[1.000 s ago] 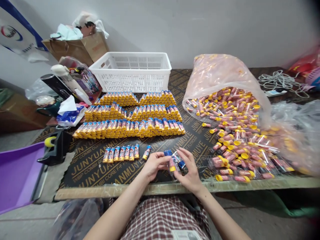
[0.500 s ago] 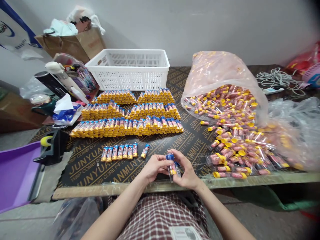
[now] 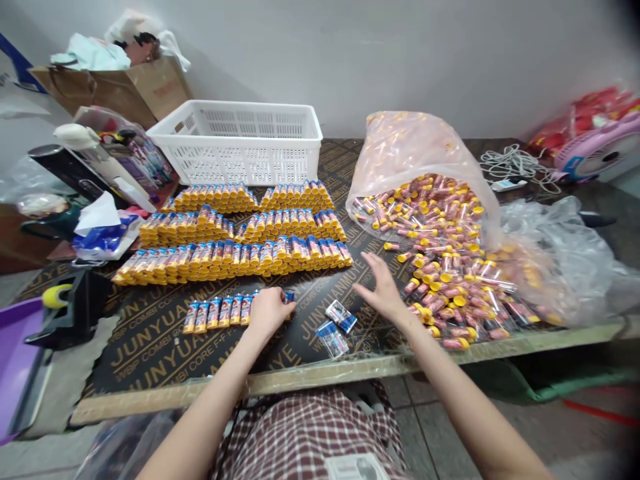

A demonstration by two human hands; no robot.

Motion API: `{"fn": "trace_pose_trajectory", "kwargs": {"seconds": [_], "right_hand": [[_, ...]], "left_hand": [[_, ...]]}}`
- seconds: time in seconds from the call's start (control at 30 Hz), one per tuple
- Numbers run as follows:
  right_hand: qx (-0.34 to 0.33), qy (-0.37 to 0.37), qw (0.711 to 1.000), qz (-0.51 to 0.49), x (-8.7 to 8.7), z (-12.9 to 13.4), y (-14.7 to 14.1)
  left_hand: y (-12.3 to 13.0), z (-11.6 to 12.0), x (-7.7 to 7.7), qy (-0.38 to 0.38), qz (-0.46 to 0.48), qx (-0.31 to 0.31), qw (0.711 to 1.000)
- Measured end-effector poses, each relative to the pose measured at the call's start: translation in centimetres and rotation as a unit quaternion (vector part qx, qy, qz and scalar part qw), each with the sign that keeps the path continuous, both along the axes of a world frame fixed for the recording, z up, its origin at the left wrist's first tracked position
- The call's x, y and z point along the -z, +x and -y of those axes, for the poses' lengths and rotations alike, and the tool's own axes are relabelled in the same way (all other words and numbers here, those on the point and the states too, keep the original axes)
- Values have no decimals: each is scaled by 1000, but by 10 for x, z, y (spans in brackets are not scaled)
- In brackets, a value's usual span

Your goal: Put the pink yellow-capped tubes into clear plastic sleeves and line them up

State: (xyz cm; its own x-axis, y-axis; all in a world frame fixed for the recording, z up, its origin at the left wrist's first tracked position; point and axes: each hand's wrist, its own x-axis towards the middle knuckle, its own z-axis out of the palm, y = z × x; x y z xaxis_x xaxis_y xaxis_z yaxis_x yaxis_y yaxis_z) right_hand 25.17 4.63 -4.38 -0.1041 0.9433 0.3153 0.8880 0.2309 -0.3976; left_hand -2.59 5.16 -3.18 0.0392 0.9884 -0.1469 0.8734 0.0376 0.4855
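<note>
My left hand [image 3: 267,312] is closed at the right end of a short row of small blue-and-yellow tubes [image 3: 214,313]. A blue-topped tube [image 3: 289,297] shows at its fingertips, mostly hidden by the hand. My right hand [image 3: 383,290] hovers with fingers spread and nothing in them, just left of a loose pile of yellow-capped pink tubes [image 3: 447,293]. Between my hands lie two small flat printed clear sleeves, a dark one [image 3: 341,315] and a blue one [image 3: 332,339], partly overlapping.
Stacked rows of finished-looking tubes [image 3: 235,260] stand behind the short row, before a white basket [image 3: 240,157]. An open plastic bag [image 3: 415,143] spills pink tubes at right. A tape dispenser [image 3: 75,307] sits at left. The table edge [image 3: 280,381] runs along the front.
My hands have moved apart from the tube they held together. The left went left to the row; the right opened and moved right. The flat sleeves now show on the table.
</note>
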Motion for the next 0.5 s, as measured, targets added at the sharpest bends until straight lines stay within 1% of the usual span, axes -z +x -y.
{"fn": "trace_pose_trajectory", "kwargs": {"seconds": [0.03,0.07,0.1,0.17,0.23,0.3,0.37,0.43,0.5], "right_hand": [[67,-10,994,89,2,-17,19],[98,-15,989,113,5,-33,36],[114,-19,985,126,7,-47,52],[125,-29,980,153,12,-70,77],[112,-38,977,177,15,-84,90],[88,-44,975,198,17,-90,95],[64,-43,975,209,17,-92,95],[46,-35,976,210,15,-91,91],[40,-19,978,204,9,-84,82]], "left_hand": [[-4,-5,0,10,-60,11,998],[-7,-8,0,11,-101,18,995],[-9,-10,0,8,-126,21,992],[-11,-12,0,3,-150,16,989],[-14,-12,2,-3,-143,5,990],[-19,-12,5,-6,-108,-10,994],[-26,-12,6,-1,-49,-29,998],[-35,-12,6,10,27,-55,998],[-40,-8,3,20,126,-88,988]]}}
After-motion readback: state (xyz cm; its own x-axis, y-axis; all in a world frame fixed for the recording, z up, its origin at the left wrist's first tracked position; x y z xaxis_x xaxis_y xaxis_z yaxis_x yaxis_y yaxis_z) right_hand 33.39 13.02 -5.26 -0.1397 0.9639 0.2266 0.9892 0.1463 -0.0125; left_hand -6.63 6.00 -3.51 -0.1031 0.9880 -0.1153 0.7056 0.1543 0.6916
